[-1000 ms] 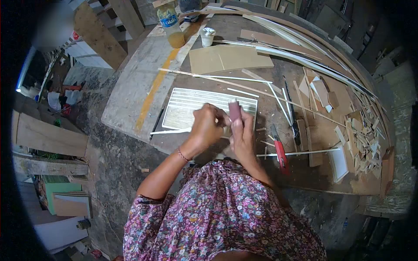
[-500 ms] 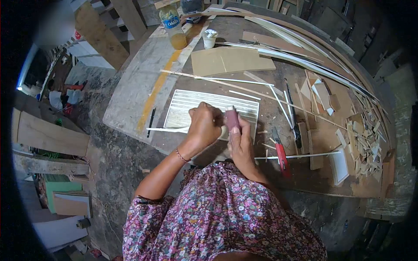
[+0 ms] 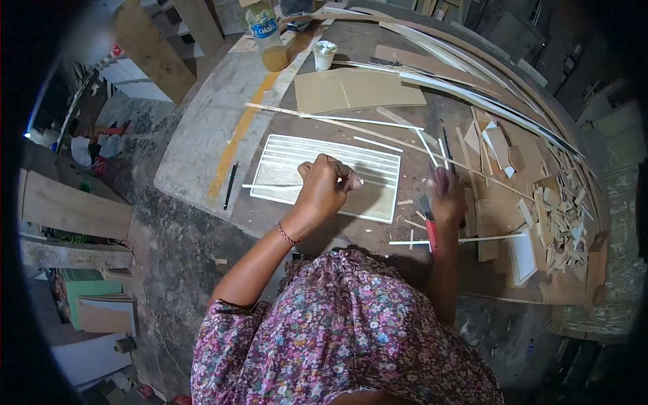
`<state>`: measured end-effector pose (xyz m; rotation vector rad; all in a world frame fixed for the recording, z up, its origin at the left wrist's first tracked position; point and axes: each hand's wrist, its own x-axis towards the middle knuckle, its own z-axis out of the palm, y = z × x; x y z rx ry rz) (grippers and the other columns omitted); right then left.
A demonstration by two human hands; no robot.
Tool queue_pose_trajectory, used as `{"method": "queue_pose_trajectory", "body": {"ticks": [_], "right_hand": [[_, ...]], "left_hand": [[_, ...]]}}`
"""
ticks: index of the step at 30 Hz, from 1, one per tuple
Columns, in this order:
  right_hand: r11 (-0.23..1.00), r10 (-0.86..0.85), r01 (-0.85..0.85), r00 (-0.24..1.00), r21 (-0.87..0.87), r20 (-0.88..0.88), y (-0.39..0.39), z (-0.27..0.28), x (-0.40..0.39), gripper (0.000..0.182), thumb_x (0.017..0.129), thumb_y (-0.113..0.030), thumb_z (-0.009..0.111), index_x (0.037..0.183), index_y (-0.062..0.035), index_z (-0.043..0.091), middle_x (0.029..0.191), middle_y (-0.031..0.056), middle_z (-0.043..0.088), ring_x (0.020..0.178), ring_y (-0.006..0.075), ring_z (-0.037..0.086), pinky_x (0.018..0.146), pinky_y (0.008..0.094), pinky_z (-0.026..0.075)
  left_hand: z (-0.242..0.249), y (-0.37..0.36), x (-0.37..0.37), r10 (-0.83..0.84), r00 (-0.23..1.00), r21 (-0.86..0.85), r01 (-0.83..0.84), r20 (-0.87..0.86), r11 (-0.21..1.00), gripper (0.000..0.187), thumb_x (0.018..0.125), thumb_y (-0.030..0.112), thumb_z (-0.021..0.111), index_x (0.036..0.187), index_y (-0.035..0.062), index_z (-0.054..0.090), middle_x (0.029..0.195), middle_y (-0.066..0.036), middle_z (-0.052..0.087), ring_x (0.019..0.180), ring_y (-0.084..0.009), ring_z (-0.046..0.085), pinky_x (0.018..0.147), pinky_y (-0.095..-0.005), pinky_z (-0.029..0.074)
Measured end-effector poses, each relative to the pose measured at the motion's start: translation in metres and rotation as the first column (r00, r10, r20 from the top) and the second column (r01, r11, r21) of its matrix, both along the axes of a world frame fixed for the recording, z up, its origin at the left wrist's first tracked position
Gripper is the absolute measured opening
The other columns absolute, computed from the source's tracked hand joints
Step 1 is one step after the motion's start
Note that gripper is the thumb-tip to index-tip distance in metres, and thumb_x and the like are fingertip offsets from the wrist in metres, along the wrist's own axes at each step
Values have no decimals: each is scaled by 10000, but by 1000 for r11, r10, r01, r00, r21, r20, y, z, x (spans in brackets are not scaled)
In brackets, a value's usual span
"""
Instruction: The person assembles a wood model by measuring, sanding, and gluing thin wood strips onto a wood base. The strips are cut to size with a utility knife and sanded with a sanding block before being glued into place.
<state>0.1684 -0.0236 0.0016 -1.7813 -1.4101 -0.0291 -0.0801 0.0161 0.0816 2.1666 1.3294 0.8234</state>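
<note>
My left hand (image 3: 325,183) is closed over the lower middle of a white-edged striped panel (image 3: 364,199), with a thin white strip (image 3: 270,187) running out from it to the left. The strip's other end is hidden by the hand, and something small and pale shows at the fingertips. To the right of the panel, my right hand (image 3: 447,199) is closed on a dark reddish block (image 3: 441,181), blurred by motion. A red-handled cutter (image 3: 431,233) lies just left of the right wrist.
A bottle of yellowish liquid (image 3: 273,54) and a white cup (image 3: 325,55) stand at the back. A tan board (image 3: 358,93) lies beyond the panel. Long thin strips (image 3: 486,98) and a pile of wood scraps (image 3: 563,219) are on the right.
My right hand has moved right, away from my left hand and the panel, carrying the reddish block. My left hand has shifted slightly, still over the panel with the strip.
</note>
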Motion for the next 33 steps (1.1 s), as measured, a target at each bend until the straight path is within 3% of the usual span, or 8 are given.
{"method": "queue_pose_trajectory", "body": {"ticks": [3, 6, 15, 17, 19, 25, 26, 33], "right_hand": [[995, 97, -97, 976, 11, -196, -1, -5, -11, 217, 782, -65, 554, 991, -10, 539, 916, 84, 584, 866, 180, 555, 721, 294, 446], [932, 288, -360, 690, 30, -665, -7, 30, -75, 152, 791, -87, 560, 901, 13, 589, 809, 51, 598, 756, 126, 554, 656, 241, 436], [884, 41, -466, 151, -34, -988, -4, 11, -89, 145, 795, -143, 578, 805, 1, 594, 658, 13, 560, 507, 40, 449, 409, 164, 328], [899, 40, -436, 179, -43, -983, -3, 1, -89, 140, 790, -149, 584, 789, -9, 583, 641, 8, 548, 495, 44, 446, 393, 170, 326], [919, 25, -390, 218, -64, -976, -2, -9, -83, 135, 786, -153, 589, 779, -19, 577, 630, 6, 540, 486, 45, 442, 382, 174, 323], [916, -42, -370, 289, -152, -956, -4, -26, -48, 128, 794, -163, 577, 738, -50, 555, 588, -8, 499, 462, 55, 430, 371, 183, 317], [925, -63, -342, 289, -165, -955, -5, -21, -48, 134, 793, -159, 571, 722, -48, 544, 561, -12, 477, 441, 60, 422, 368, 186, 312], [913, -167, -259, 466, -315, -869, -6, -40, -11, 126, 771, -171, 600, 726, -64, 552, 594, -27, 492, 466, 28, 422, 377, 153, 315]], "left_hand": [[-2, 2, 0, 13, 1000, -37, -13, 4, 999, 77, 645, 115, 696, 681, 65, 650, 687, -81, 598, 738, -217, 532, 709, -354, 322], [-2, 0, 6, 12, 999, 29, -10, -40, 1000, 67, 636, 126, 692, 684, 93, 660, 672, -64, 594, 756, -201, 511, 707, -358, 291], [-49, 6, 29, -24, 973, 144, 59, -231, 988, 36, 547, 78, 604, 533, 45, 603, 617, -117, 550, 787, -257, 482, 751, -502, 284], [-55, 7, 34, -18, 984, 234, 60, -176, 970, 58, 576, 78, 585, 534, 40, 600, 603, -121, 545, 792, -265, 483, 760, -487, 288], [-52, 2, 34, -100, 932, 82, 137, -350, 987, 169, 645, 95, 571, 790, 82, 656, 934, -71, 592, 937, -231, 477, 842, -487, 278], [-77, -11, 24, -8, 982, 273, 60, -188, 960, 550, 696, 90, 525, 1232, 87, 402, 1346, -173, 235, 1174, -309, 333, 955, -524, 189], [-81, -8, 17, 40, 966, 288, 37, -257, 957, 503, 798, 231, 481, 1236, 12, 365, 1321, -224, 249, 1195, -360, 280, 944, -549, 191], [-119, 0, -26, 279, 898, 228, -209, -341, 951, 651, 804, 414, 460, 1280, 18, 261, 1334, -249, 183, 1231, -416, 168, 961, -583, 87]]}}
